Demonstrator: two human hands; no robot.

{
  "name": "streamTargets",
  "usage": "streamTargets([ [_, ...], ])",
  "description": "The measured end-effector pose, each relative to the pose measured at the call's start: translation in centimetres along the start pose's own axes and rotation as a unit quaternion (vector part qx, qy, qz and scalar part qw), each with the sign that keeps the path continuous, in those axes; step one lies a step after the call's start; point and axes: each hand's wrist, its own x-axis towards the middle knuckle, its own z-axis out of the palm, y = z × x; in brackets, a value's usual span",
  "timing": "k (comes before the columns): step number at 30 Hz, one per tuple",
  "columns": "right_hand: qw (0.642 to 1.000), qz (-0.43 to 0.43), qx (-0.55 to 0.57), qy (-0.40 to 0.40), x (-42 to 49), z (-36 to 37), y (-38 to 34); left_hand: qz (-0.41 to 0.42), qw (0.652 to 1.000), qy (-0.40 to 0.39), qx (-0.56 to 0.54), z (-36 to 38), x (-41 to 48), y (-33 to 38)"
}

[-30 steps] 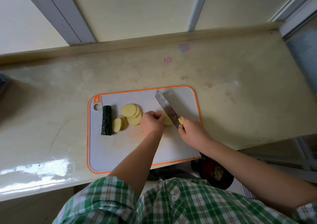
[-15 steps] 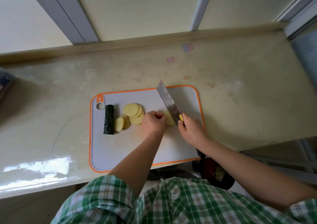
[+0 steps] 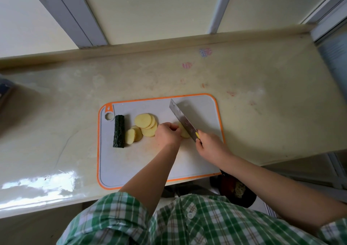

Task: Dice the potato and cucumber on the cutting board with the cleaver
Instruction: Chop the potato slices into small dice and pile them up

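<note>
A grey cutting board [image 3: 142,165] with an orange rim lies on the counter. On its left stands a dark green cucumber piece [image 3: 119,131]. Beside it lie several pale yellow potato slices [image 3: 145,124] fanned out. My left hand [image 3: 167,134] holds the remaining potato chunk [image 3: 184,133] with curled fingers. My right hand [image 3: 211,144] grips the cleaver [image 3: 183,119] by its handle; the blade lies against the chunk's right side, tip pointing up and left.
The beige counter [image 3: 244,103] runs to a raised back ledge below a window frame. Its front edge lies just below the board. A dark round container [image 3: 236,190] sits beneath the counter edge at the right. Faint coloured marks dot the counter behind the board.
The cleaver rose and came down again at the potato chunk. Both hands stay in about the same place on the board.
</note>
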Motion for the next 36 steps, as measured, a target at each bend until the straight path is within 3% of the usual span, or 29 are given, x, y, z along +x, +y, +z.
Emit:
streamTargets([
  [8, 0.999, 0.004, 0.025, 0.047, 0.5, 0.0, -0.5, 0.011, 1.000, -0.012, 0.019, -0.2, 0.2, -0.3],
  [20, 1.000, -0.015, -0.011, 0.000, -0.4, -1.1, -0.4, 0.005, 0.999, 0.008, 0.039, -0.3, 0.2, -0.6],
  [36, 0.998, -0.011, 0.012, 0.054, 0.5, -0.4, -0.7, 0.008, 0.999, 0.002, 0.049, -0.6, -0.1, -0.6],
])
